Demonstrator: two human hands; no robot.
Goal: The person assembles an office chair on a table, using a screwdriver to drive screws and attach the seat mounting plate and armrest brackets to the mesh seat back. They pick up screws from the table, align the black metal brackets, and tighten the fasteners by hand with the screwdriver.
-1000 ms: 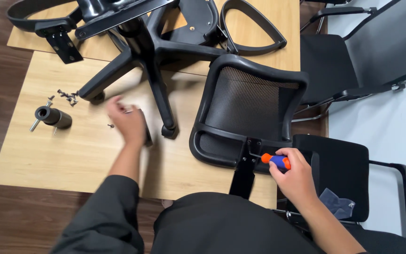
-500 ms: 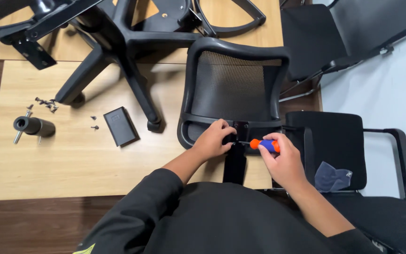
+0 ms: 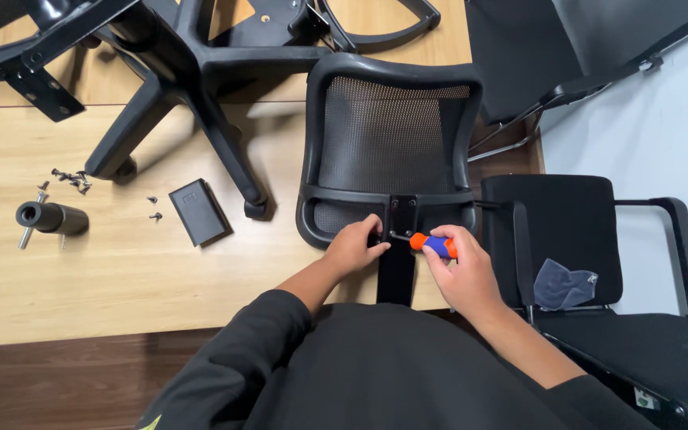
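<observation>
Fingers of our left hand curl against the black bracket at the bottom edge of the mesh chair back, pressing on it at the centre of the frame. Our right hand is clenched around an orange and blue screwdriver, whose metal tip points left and meets the bracket just beside the left fingertips. We see the chair back lying flat on the wooden tabletop, its top toward the upper edge of the frame.

At upper left, a black five-armed chair base lies on the tabletop. Below it, left of centre, sits a small black box, with two loose screws just beside it. Further left we find a scatter of screws and a dark cylinder. At right stands a black chair with a grey cloth on its seat.
</observation>
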